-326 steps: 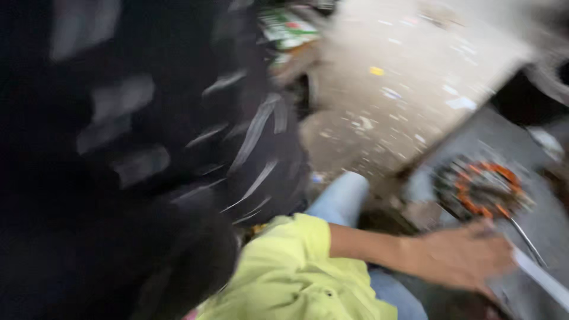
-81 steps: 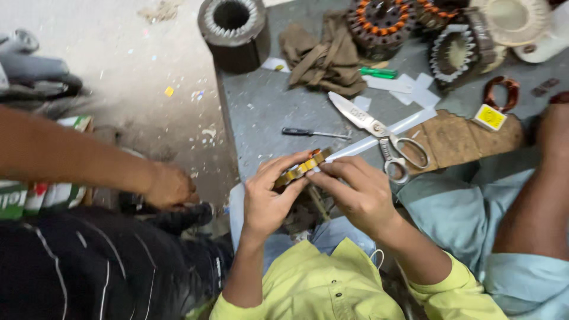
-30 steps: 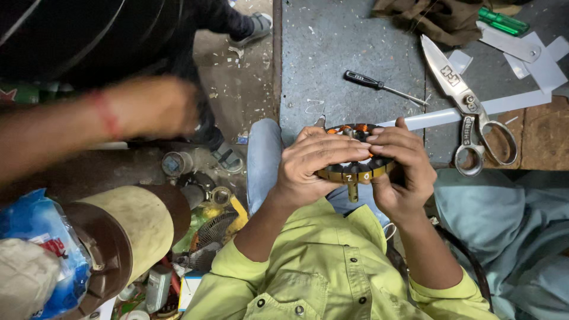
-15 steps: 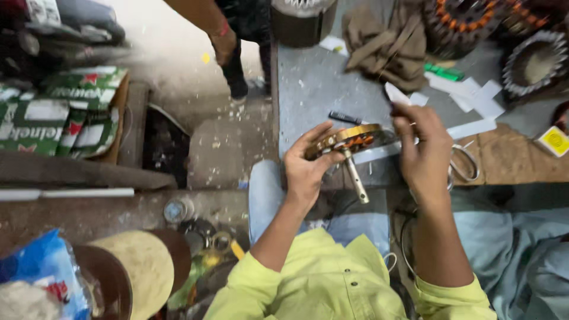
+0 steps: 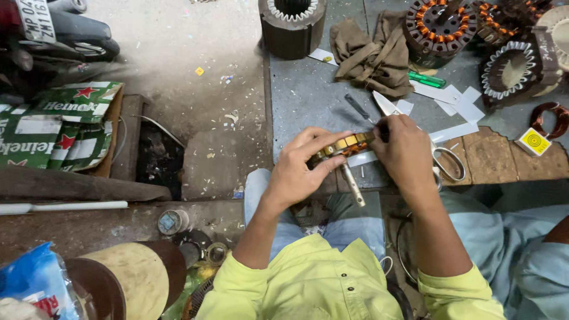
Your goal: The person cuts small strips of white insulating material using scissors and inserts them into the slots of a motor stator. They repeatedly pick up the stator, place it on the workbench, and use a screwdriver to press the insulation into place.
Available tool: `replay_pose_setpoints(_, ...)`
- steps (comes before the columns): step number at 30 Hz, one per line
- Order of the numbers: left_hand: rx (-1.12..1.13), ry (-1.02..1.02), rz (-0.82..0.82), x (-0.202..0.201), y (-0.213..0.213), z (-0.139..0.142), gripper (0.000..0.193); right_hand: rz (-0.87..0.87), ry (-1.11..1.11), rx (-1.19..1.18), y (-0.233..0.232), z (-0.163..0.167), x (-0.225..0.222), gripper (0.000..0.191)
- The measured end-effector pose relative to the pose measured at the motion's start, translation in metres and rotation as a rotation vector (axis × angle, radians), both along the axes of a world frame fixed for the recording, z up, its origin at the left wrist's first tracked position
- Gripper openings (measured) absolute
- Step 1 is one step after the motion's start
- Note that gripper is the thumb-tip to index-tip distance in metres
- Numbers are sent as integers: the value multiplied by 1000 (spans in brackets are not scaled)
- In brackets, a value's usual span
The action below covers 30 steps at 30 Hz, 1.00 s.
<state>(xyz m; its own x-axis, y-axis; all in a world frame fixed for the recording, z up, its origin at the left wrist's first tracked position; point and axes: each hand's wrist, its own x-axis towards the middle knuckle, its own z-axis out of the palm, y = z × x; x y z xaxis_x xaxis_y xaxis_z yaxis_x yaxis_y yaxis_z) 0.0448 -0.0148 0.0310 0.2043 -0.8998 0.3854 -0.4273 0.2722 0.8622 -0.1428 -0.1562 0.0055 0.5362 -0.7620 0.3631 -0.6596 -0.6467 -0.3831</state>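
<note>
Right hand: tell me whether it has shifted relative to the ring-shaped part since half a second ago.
Yes. The right hand has come down from above onto the ring-shaped part.

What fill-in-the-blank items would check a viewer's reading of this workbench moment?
1. Both hands grip a small wound stator with a metal ____ sticking down from it.
2. The scissors lie partly hidden under the ____ hand.
3. The green marker lies beside the brown ____.
4. The left hand belongs to a person in ____ sleeves.

Missing words: shaft; right; cloth; yellow-green

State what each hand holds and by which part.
Both hold one small motor stator with copper windings: the left hand grips its left rim, the right hand covers its right end. Its shaft hangs free.
</note>
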Motion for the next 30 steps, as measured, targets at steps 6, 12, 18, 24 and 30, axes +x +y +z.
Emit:
replay_pose_setpoints(6,-81,8,-53,6,-3,-3,38,-163,-136,238,-11,4,-17,20)
replay_pose_setpoints(12,-59,-9,6,5,-6,-12,55,320,-1067,806,7,15,-41,19)
replay_pose_setpoints(18,-74,-13,22,4,-9,-20,48,383,-1092,654,44,24,-31,40)
replay_pose_setpoints(24,-65,14,6,6,-6,-18,49,357,-974,463,49,17,-11,53)
replay_pose_setpoints(30,-15,38,17,7,-4,-16,49,401,-980,434,43,5,-6,49)
